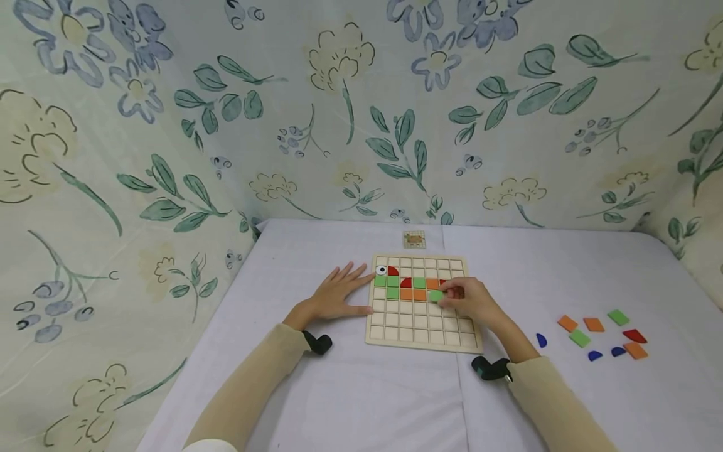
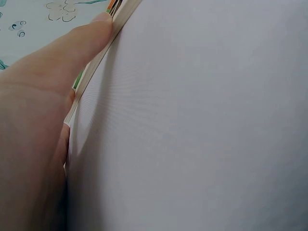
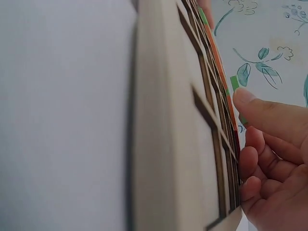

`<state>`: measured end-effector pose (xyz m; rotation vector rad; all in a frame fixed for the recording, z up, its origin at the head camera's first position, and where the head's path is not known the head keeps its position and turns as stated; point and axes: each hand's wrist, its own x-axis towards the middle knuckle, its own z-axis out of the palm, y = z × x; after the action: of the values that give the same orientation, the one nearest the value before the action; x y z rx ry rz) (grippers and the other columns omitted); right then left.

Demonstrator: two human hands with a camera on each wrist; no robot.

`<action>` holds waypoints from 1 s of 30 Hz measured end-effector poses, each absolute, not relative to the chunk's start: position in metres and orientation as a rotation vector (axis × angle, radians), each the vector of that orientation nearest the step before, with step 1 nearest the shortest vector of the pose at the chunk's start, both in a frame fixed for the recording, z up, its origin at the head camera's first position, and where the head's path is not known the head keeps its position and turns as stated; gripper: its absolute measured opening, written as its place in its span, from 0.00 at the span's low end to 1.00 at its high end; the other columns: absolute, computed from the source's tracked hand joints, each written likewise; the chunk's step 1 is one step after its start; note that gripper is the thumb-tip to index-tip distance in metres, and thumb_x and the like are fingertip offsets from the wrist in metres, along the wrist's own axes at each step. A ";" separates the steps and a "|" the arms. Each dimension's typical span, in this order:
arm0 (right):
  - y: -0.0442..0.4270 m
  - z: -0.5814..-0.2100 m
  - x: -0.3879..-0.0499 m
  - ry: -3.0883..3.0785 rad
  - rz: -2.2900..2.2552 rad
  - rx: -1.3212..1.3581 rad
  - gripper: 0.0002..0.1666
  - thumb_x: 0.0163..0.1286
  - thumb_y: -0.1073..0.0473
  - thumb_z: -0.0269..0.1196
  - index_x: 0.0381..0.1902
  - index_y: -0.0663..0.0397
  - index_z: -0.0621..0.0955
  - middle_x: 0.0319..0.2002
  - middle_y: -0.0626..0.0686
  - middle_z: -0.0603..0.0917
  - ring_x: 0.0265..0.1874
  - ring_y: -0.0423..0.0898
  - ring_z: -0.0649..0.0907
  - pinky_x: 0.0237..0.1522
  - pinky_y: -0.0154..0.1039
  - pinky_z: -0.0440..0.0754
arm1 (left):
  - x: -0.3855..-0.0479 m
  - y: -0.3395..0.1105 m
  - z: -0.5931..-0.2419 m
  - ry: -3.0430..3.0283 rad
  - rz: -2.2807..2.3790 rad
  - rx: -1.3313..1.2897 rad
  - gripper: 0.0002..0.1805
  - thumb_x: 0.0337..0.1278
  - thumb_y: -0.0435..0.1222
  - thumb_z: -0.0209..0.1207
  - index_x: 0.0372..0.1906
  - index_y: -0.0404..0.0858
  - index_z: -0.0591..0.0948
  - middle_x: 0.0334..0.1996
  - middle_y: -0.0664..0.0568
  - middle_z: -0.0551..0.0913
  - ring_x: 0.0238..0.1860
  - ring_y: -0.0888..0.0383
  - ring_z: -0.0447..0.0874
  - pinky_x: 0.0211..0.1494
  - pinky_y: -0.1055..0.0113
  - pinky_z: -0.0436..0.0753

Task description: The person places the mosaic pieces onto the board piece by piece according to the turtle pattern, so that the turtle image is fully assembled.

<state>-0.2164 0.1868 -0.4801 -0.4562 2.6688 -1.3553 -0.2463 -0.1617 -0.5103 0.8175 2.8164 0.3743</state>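
Observation:
A wooden grid board [image 1: 415, 336] lies on the white cloth, its upper rows partly filled with green, orange and red tiles and one eye tile [image 1: 381, 270]. My right hand [image 1: 471, 300] pinches a green square tile [image 1: 435, 296] between thumb and fingers over the board's right part. In the right wrist view that green tile [image 3: 234, 83] stands slightly above the grid. My left hand [image 1: 339, 295] lies spread at the board's left edge, thumb and a fingertip touching it. The left wrist view shows the thumb [image 2: 82, 45] against the board's side.
Loose tiles lie to the right: an orange tile [image 1: 594, 324], a green tile [image 1: 618, 317], a red piece [image 1: 635, 336], a blue half-round [image 1: 541, 340] and several others. A small picture card [image 1: 414, 239] lies behind the board. Floral cloth [image 1: 339, 125] hangs at the back.

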 end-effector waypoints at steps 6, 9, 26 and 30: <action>0.183 -0.479 -0.217 2.685 -1.357 -0.454 0.16 0.61 0.67 0.72 0.46 0.70 0.83 0.27 0.52 0.76 0.27 0.45 0.72 0.25 0.32 0.69 | -0.247 -0.161 -0.510 2.821 0.362 0.807 0.51 0.53 0.77 0.46 0.79 0.66 0.48 0.80 0.63 0.37 0.79 0.54 0.27 0.77 0.52 0.30; 0.182 -0.481 -0.217 2.694 -1.350 -0.450 0.16 0.61 0.67 0.72 0.46 0.69 0.84 0.26 0.51 0.76 0.26 0.45 0.71 0.25 0.31 0.68 | -0.247 -0.161 -0.510 2.819 0.367 0.807 0.51 0.53 0.77 0.46 0.79 0.66 0.48 0.80 0.63 0.37 0.79 0.54 0.27 0.77 0.52 0.31; 0.183 -0.483 -0.218 2.674 -1.374 -0.417 0.17 0.60 0.67 0.73 0.47 0.67 0.85 0.25 0.50 0.75 0.25 0.45 0.71 0.24 0.32 0.67 | -0.246 -0.162 -0.511 2.817 0.384 0.832 0.51 0.53 0.77 0.46 0.80 0.64 0.48 0.80 0.62 0.38 0.79 0.53 0.28 0.77 0.51 0.31; 0.182 -0.482 -0.218 2.669 -1.380 -0.401 0.17 0.60 0.68 0.73 0.47 0.68 0.85 0.25 0.51 0.75 0.25 0.45 0.71 0.24 0.32 0.66 | -0.246 -0.162 -0.511 2.818 0.375 0.828 0.51 0.53 0.77 0.46 0.79 0.65 0.48 0.80 0.62 0.37 0.79 0.54 0.27 0.77 0.52 0.30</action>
<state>-0.2183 0.1825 -0.4816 -0.4010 2.6688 -1.3800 -0.2464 -0.1617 -0.5108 0.8277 2.8179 0.3748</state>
